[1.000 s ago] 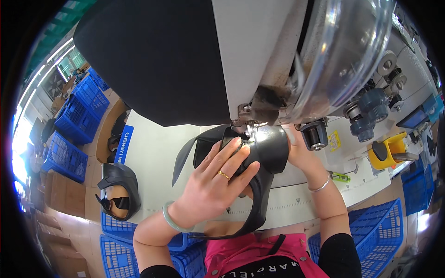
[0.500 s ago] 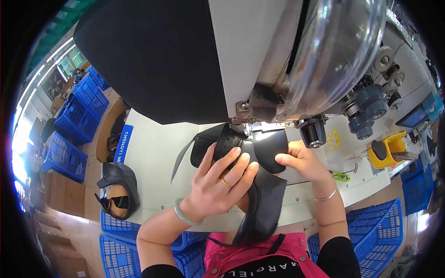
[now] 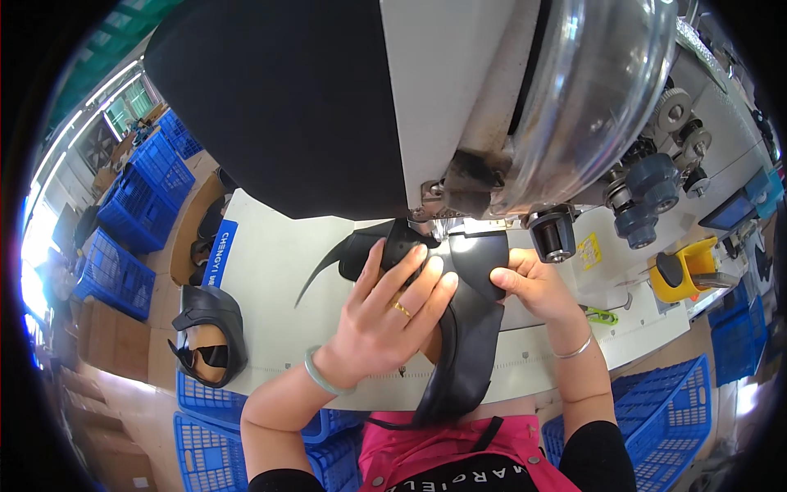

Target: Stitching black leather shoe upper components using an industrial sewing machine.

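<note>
A black leather shoe upper lies under the needle area of a sewing machine, its long flap hanging over the table's front edge. My left hand rests on it from the left, fingers stretched and spread; its thumb is hidden. At the right edge of the leather my right hand pinches it, thumb on top and fingers partly out of sight. A thin black strap curves out to the left of the piece. Another black shoe upper with a tan lining sits at the table's left end.
The machine's dark head overhangs the white table. To the right are tension knobs, a yellow holder and a green-handled tool. Blue crates stand below the table and at the left.
The leather has shifted slightly under the machine, and its flap has swung a little left. The thin strap now curves further out to the left. Both hands keep nearly the same places.
</note>
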Demonstrator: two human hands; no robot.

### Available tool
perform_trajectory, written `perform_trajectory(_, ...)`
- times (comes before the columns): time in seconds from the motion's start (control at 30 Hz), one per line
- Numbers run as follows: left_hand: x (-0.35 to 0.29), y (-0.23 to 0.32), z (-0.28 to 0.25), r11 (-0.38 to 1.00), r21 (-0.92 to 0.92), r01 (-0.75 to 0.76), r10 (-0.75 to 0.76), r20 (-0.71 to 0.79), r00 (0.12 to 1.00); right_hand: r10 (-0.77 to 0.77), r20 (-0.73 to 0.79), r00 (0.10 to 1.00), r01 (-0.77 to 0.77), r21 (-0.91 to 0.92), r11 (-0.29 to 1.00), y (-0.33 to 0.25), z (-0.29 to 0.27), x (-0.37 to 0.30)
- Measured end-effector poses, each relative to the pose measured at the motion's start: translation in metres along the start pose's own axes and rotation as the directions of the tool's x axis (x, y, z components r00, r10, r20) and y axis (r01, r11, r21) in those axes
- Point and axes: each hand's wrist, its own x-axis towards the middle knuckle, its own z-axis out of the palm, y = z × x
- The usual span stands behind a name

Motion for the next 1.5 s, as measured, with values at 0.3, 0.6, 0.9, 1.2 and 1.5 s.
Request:
perform_trajectory(0.3,-0.006,0.005,-0.007,0.995,-0.032,0.094,-0.091,0.073,0.993,0.022,-0.027,0.999,-0.018,0.109,0.994,0.001,0.005,0.001)
perform_trajectory(0.6,-0.010,0.000,-0.005,0.999,-0.031,0.004,-0.003,0.044,0.999,0.142,0.099,0.985,-0.147,0.046,0.988,-0.009,-0.005,-0.005)
perform_trajectory(0.9,-0.002,-0.005,-0.011,0.997,-0.078,0.011,-0.004,0.083,0.997,0.146,0.206,0.968,-0.150,0.005,0.989,-0.007,-0.006,-0.005)
perform_trajectory(1.2,0.007,-0.026,-0.016,0.986,-0.166,0.021,0.002,0.136,0.991,0.100,0.173,0.980,-0.126,0.145,0.981,0.009,0.004,0.002)
perform_trajectory(1.5,0.020,-0.057,-0.023,0.963,-0.266,0.042,0.036,0.281,0.959,0.031,0.066,0.997,-0.048,0.269,0.962,0.020,0.025,0.004)
